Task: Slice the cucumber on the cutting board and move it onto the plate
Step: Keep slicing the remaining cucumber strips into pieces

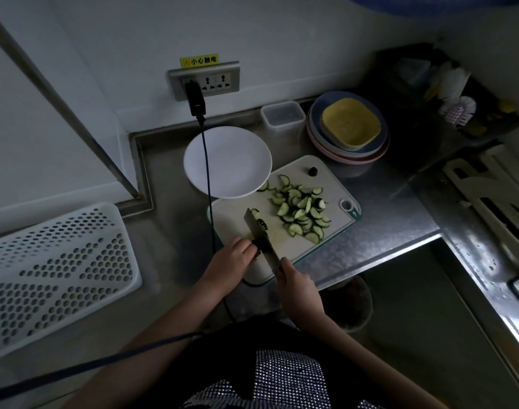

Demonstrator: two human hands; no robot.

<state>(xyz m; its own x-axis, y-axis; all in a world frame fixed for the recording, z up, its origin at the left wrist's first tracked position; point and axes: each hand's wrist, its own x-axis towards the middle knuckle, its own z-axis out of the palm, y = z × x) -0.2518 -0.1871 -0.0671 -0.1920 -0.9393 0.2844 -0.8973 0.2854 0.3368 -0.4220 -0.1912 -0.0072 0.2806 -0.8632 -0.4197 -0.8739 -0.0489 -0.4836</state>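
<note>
On a dim steel counter (385, 202), a person works at a pale rectangular plastic cutting board (335, 184). The round white plate (237, 154) sits bare at the board's eleven o'clock, overlapping its edge. Half-moon cucumber slices (301, 212) lie heaped at two o'clock from the broad cleaver (259, 236); its handle is gripped in the right hand (296, 286). The left hand (233, 256), fingers curled, pins the dark cucumber stub (256, 242) against the blade. With so little left, fingertips should stay tucked. A dark cable (208, 184) crosses the plate, likely snagging the transfer.
</note>
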